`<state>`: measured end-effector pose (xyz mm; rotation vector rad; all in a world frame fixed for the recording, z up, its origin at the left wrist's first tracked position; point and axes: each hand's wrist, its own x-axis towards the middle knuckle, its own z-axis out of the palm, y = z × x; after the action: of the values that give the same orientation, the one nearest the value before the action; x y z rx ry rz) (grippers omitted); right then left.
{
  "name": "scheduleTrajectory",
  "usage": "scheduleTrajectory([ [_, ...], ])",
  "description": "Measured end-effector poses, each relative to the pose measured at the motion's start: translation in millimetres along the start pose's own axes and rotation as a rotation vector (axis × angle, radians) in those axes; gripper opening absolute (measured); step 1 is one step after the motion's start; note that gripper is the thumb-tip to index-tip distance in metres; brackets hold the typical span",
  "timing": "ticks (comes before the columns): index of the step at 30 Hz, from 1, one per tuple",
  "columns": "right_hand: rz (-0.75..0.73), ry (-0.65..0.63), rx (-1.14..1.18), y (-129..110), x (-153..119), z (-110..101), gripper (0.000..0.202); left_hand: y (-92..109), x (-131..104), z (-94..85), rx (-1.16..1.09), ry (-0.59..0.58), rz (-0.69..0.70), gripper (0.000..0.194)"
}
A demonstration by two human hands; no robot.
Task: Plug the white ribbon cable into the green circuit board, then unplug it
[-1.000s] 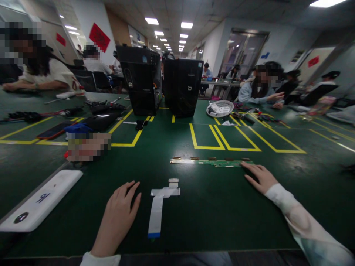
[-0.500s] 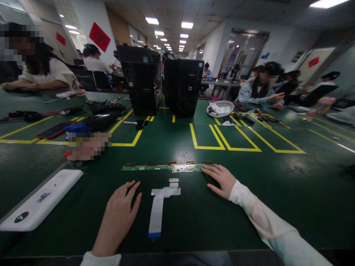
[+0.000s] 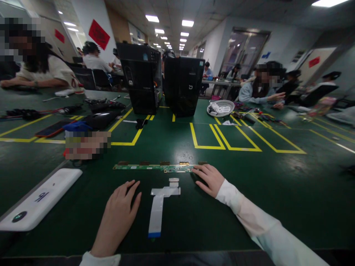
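A long, narrow green circuit board (image 3: 149,167) lies flat on the green table, with brown-gold tabs along its far edge. My right hand (image 3: 209,179) rests its fingertips on the board's right end, the fingers stretched out and the thumb apart. Nearer to me lies a white flat ribbon cable (image 3: 155,214), folded in a T shape, with a blue end and a small connector at its far tip. To the left of the cable my left hand (image 3: 118,214) lies on the table, fingers spread, holding nothing.
A white device marked 16 (image 3: 41,199) lies at the left. Behind stand two black computer towers (image 3: 140,79). A white basket (image 3: 221,108) and loose cables sit at the back right. Yellow tape (image 3: 244,149) marks the table. Other people sit around.
My right hand has moved left, and the circuit board has slid left with it. My left hand and the ribbon cable have stayed in place.
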<state>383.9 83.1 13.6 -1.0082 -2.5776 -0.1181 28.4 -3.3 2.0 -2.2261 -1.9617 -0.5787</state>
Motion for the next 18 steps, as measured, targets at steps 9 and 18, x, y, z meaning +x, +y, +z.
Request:
scheduleTrajectory([
  [9,-0.027,-0.006,0.045,-4.9,17.1,8.1,0.042,0.8,0.8,-0.2,-0.008,-0.009,-0.001,0.052],
  [18,-0.022,-0.025,0.067,-1.8,13.5,15.5,0.042,3.9,-0.3,-2.1,-0.112,-0.018,0.069,0.046],
])
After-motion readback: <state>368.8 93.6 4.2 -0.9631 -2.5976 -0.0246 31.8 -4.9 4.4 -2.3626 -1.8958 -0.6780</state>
